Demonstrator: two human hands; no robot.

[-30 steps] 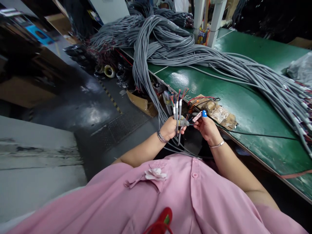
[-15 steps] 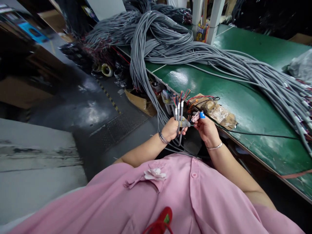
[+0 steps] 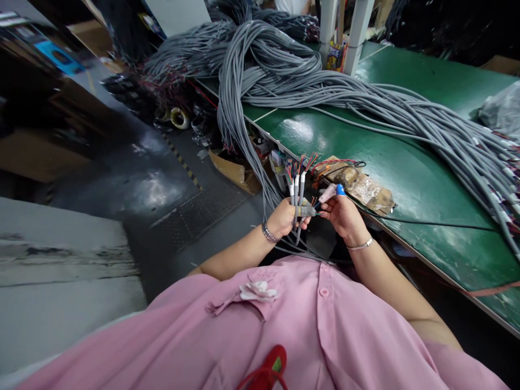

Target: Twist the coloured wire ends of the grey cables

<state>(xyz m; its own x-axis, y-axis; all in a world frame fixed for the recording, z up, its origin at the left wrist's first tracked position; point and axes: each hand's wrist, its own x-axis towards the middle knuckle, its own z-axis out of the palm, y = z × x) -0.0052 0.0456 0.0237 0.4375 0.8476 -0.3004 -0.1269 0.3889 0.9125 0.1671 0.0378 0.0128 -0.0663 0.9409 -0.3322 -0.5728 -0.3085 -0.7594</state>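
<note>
Standing upright in the left hand (image 3: 284, 216), a small bunch of grey cable ends (image 3: 297, 187) is seen just off the near edge of the green bench (image 3: 406, 179). White sleeves sit near the tops of the cable ends, and stripped coloured wires (image 3: 300, 161) fan out above them. The cable ends rise above the grip, while their lower lengths pass down through the closed fist and trail below it towards the lap. The left grip is clamped round the bunch; a grey cover is worn on one of its fingertips (image 3: 305, 211), which points to the right.

The right hand (image 3: 345, 216) is held just beside the left, almost touching it at the fingertips. Its fingers are pinched together on thin coloured wires that run across from the bunch; the exact contact is too small to make out. A blue cap (image 3: 340, 189) and a pale cover are worn on the raised fingertips of this hand. A bracelet is noted on each wrist.

Behind the hands, on the bench edge, a taped brown block (image 3: 357, 184) with red and black leads is lying. A large heap of grey cables (image 3: 284, 70) is spread across the bench from far left to right, with part of it hanging over the edge to the floor. A pink shirt (image 3: 284, 325) fills the lower part of the view.
</note>
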